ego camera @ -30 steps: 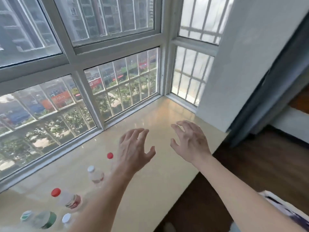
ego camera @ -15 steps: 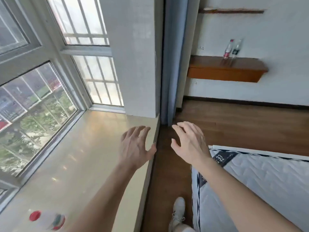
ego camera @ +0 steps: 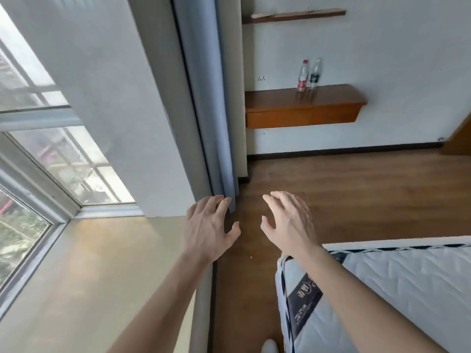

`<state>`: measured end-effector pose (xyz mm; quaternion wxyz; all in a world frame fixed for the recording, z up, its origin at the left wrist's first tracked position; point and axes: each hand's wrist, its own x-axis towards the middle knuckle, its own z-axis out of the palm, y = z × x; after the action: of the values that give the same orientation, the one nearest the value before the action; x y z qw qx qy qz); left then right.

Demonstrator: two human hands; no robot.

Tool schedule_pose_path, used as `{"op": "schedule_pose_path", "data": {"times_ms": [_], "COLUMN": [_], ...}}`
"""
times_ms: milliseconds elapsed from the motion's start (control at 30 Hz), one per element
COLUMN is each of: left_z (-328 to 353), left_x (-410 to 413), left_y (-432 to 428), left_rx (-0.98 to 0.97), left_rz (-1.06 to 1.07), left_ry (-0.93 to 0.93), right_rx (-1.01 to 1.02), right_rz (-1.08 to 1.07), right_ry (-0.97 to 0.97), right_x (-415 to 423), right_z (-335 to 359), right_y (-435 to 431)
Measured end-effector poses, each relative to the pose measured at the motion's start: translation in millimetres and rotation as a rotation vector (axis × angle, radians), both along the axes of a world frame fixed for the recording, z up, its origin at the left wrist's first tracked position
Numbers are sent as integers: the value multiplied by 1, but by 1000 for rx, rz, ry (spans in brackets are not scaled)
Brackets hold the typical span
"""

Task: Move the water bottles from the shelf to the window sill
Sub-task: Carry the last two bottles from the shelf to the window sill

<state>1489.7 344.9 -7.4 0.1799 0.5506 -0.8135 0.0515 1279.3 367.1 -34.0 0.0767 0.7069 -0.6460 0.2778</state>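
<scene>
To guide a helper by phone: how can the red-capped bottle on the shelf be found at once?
On the far white wall hangs a thick brown wooden shelf. Of the two bottles standing close together on it, take the left bottle. It has a red cap and red label, while its neighbour has a dark label.

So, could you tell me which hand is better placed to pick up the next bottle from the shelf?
Probably the right hand: both hands are empty and open, but the two bottles on the shelf stand ahead to the right, on its side. The left hand is by the curtain.
</scene>
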Motion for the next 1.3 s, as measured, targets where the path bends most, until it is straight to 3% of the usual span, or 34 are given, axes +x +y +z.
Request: {"op": "schedule_pose_path", "data": {"times_ms": [400, 700, 1033, 1300], "left_z": [0, -16, -21, -24], "left_x": [-87, -144, -215, -281], "left_y": [-144, -274, -478, -589], "left_rx": [48, 65, 109, 130], "left_rz": [-17, -149, -351, -489], "left_ry": [-8, -35, -76, -42], "right_rx": [46, 143, 228, 264], "right_rz": [-45, -180, -377, -525], "right_ry": [31, 32, 112, 39], "right_x": [-76, -126, -174, -216], "right_z": [0, -19, -6, -6], "right_y": [-143, -240, -412, -491]}}
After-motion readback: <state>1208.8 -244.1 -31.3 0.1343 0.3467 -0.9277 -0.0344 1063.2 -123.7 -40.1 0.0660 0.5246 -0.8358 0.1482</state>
